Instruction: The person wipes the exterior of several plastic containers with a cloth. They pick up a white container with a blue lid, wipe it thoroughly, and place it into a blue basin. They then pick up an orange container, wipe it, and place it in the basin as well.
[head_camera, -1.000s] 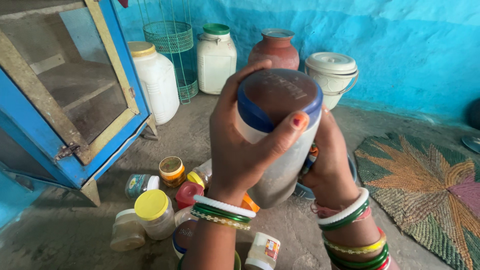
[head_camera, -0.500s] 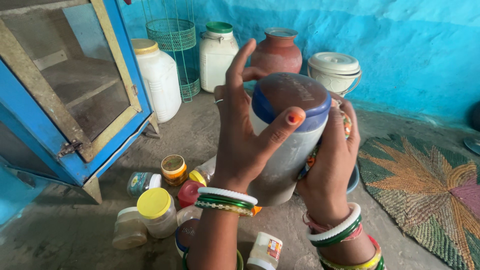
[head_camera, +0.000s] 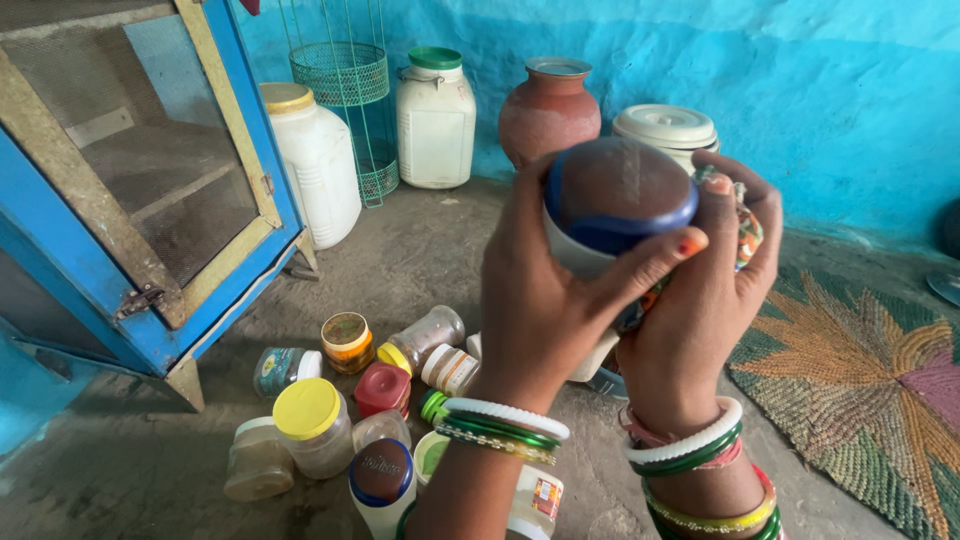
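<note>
dirt floor; hands (head_camera: 640, 310) grip dusty blue-lidded jar (head_camera: 610, 215).

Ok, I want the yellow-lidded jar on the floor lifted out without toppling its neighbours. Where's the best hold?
Probably take the yellow-lidded jar by its lid, coming straight down from above. It stands upright with the broad yellow top fully exposed, while a tan jar, a red-capped jar and a blue-lidded jar crowd its sides, leaving little room for a side grip.
</note>
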